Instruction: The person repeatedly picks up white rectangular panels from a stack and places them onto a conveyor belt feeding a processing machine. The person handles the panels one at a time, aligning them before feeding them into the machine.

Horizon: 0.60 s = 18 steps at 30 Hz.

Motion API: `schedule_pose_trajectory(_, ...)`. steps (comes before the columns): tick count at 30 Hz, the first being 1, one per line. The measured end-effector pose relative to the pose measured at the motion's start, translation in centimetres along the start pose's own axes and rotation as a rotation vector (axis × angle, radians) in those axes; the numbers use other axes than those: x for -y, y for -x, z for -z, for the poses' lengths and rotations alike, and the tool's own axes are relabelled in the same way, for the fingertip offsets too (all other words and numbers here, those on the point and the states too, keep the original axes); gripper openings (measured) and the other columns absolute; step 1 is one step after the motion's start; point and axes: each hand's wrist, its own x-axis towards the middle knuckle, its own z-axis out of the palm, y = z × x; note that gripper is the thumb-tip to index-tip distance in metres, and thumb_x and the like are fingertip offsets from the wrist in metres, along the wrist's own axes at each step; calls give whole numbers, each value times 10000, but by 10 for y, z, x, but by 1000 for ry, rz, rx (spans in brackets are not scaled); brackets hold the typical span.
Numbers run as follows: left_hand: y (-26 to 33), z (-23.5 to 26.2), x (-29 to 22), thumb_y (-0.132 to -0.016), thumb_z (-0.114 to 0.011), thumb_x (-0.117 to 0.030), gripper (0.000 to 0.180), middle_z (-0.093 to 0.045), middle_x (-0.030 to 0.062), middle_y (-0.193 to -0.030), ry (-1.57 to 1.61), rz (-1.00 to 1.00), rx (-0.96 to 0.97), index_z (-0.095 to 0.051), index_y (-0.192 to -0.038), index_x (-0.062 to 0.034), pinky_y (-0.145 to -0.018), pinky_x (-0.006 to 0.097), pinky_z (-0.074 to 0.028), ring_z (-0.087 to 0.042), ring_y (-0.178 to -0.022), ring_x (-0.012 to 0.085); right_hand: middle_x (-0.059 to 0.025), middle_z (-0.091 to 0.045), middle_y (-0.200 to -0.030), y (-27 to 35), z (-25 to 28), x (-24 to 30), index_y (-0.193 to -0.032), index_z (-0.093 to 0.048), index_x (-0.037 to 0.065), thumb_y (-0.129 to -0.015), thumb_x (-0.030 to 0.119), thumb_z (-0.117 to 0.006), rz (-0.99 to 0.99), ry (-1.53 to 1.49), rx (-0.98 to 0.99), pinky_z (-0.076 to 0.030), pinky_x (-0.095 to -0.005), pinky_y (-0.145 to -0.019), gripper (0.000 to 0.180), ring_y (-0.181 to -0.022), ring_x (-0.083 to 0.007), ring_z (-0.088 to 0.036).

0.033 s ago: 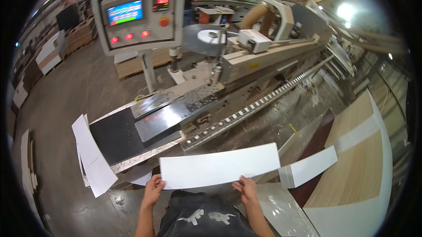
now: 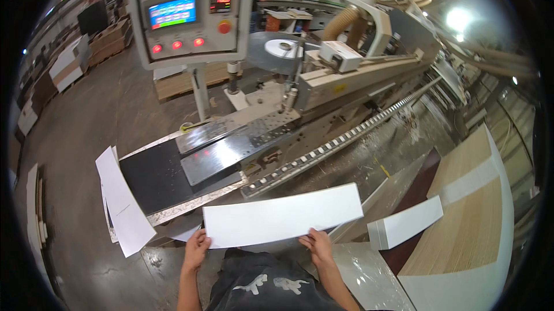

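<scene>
A long white board (image 2: 281, 216) is held in front of my body, tilted so its right end sits higher. My left hand (image 2: 197, 248) grips its lower left corner, thumb on the near face. The fingers of my right hand (image 2: 317, 246) pinch the lower edge, right of the middle. Just beyond the board lies the metal infeed plate (image 2: 216, 160) of a long machine, with a black bed (image 2: 156, 175) beside it. To the right, a short stack of narrow white boards (image 2: 408, 223) rests apart from the held board.
A control panel (image 2: 190, 19) with a lit screen stands on a post at the far left. A roller rail (image 2: 340, 139) runs along the machine. White sheets (image 2: 124, 201) lie at the bed's left end. Large stacked panels (image 2: 461, 218) occupy the right side.
The white board and both my hands have shifted slightly left, widening the gap to the narrow stack on the right. The view has also turned a little. Both grips stay the same.
</scene>
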Motion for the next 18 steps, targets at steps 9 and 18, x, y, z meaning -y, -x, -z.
schedule_pose_trajectory(9,11,157,-4,-1011,-679,-254,423,-701,9,-1113,104,40,-428,-584,-1354,-25,-813,292,-512,-635,-952,120,-153,-686,-1008,-50,-246,-31,-1001,-589,-2,-1020,160,-650,-159,302,441,-620,-401,-892,175,-967,-288,-737)
schedule_pose_trajectory(18,-55,194,-18,-1023,-658,-255,499,-692,35,-1099,39,31,-489,-527,-1427,9,-780,276,-525,-632,-938,110,-156,-685,-1021,-83,-340,-34,-1208,-466,-52,-936,126,-747,-94,379,379,-615,-385,-873,429,-950,-261,-726)
